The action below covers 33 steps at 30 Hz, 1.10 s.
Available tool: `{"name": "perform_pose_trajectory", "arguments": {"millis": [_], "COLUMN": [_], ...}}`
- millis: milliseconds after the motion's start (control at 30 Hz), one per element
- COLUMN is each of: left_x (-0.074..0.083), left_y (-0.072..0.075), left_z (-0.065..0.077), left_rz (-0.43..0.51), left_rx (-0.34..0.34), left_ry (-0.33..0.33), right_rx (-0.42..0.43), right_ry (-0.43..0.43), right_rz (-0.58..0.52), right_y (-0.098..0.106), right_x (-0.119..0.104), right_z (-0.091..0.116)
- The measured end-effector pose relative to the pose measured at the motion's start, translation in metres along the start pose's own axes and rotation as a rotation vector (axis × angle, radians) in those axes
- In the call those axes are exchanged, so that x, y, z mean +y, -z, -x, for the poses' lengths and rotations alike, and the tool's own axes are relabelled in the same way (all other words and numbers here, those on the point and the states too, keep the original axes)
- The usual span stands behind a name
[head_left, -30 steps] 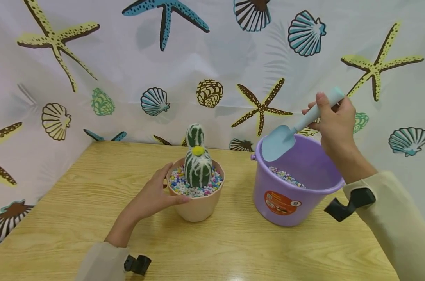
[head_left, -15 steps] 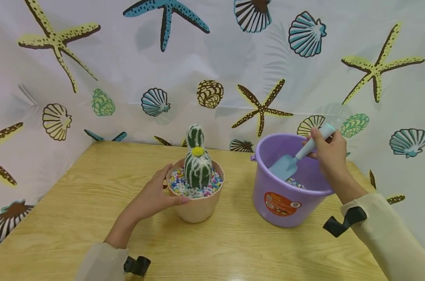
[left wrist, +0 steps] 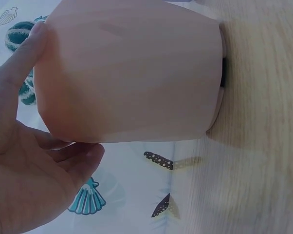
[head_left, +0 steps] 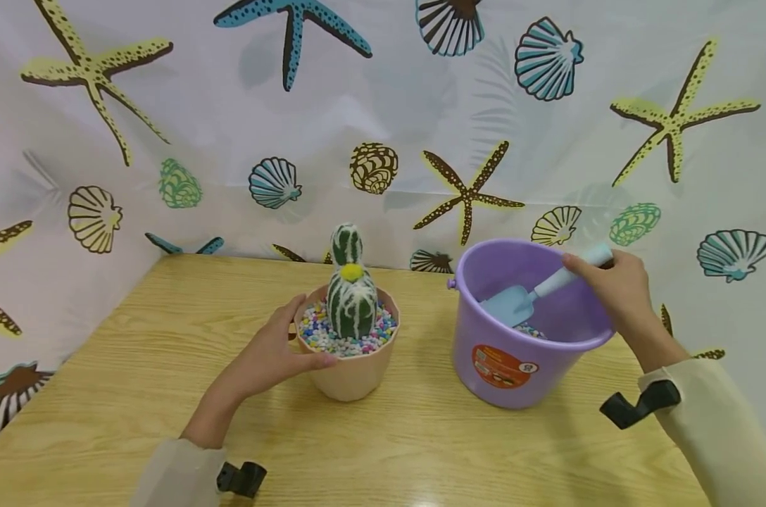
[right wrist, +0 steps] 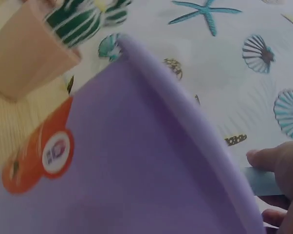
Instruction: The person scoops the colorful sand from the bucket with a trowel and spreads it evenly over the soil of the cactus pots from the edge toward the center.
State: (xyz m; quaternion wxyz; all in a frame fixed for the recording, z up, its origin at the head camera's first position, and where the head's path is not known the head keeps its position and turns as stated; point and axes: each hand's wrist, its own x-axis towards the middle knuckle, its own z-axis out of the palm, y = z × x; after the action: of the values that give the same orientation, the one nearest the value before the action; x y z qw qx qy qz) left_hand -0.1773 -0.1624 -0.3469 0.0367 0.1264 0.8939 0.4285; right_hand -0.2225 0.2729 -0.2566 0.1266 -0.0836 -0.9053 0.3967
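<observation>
My left hand (head_left: 271,354) holds the peach flowerpot (head_left: 348,380) by its left side, thumb at the front rim and fingers round the side. The left wrist view shows the flowerpot (left wrist: 132,78) filling much of the picture. A green-and-white cactus (head_left: 353,306) with a yellow flower stands upright in it among multicoloured pebbles (head_left: 316,338). My right hand (head_left: 620,285) grips the handle of a light blue hand trowel (head_left: 555,282) above the right side of the purple bucket (head_left: 503,359). The trowel's blade is inside the bucket, near pebbles (head_left: 530,330) that are partly hidden by the wall.
Both containers stand on a wood-grain table (head_left: 383,443), the bucket to the right of the pot with a gap between them. Behind hangs a white cloth (head_left: 332,134) printed with starfish and shells. An orange label (head_left: 500,366) marks the bucket's front.
The trowel has come down from above the bucket's rim into it, its handle now lying flatter. My right hand went down, then moved slightly right. The left hand still holds the flowerpot.
</observation>
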Motion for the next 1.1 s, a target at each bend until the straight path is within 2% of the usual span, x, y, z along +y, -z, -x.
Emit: {"name": "perform_pose_trajectory", "arguments": {"millis": [100,167,367,433,533,600,667,767,867,967,1100], "left_x": [0.000,0.000,0.002,0.000,-0.005,-0.007,-0.006,0.001,0.013,0.028,0.049], "left_y": [0.000,0.000,0.006,0.011,0.024,0.035,0.047,0.064,0.079,0.089,0.095], "left_z": [0.000,0.000,-0.001,-0.001,-0.002,-0.002,-0.004,-0.008,-0.015,-0.023,-0.033], "left_rz": [0.008,0.013,-0.020,-0.022,0.032,0.040,0.000,-0.134,-0.247,-0.343,-0.478], "left_rx": [0.004,0.001,-0.040,-0.069,-0.120,-0.119,-0.082,0.017,0.091,0.138,0.187], "left_ry": [-0.005,-0.007,-0.009,-0.023,-0.040,-0.030,-0.019,0.004,-0.012,-0.031,-0.041], "right_rx": [0.016,0.003,-0.090,-0.097,-0.099,-0.077,-0.038,0.050,0.091,0.090,0.050], "right_ry": [0.044,0.037,-0.035,-0.039,-0.033,-0.001,0.047,0.126,0.164,0.178,0.190], "right_rz": [0.093,0.117,0.063,0.037,0.012,0.036,0.080,0.160,0.200,0.217,0.209], "right_y": [0.002,0.003,0.003,0.000,-0.003,-0.004,-0.003,-0.001,0.002,0.002,0.000], "right_x": [0.000,0.002,0.020,0.024,0.024,0.019,0.013,0.002,-0.007,-0.014,-0.022], "right_z": [0.000,0.001,0.000,-0.001,-0.004,-0.006,-0.008,-0.013,-0.018,-0.022,-0.026]}}
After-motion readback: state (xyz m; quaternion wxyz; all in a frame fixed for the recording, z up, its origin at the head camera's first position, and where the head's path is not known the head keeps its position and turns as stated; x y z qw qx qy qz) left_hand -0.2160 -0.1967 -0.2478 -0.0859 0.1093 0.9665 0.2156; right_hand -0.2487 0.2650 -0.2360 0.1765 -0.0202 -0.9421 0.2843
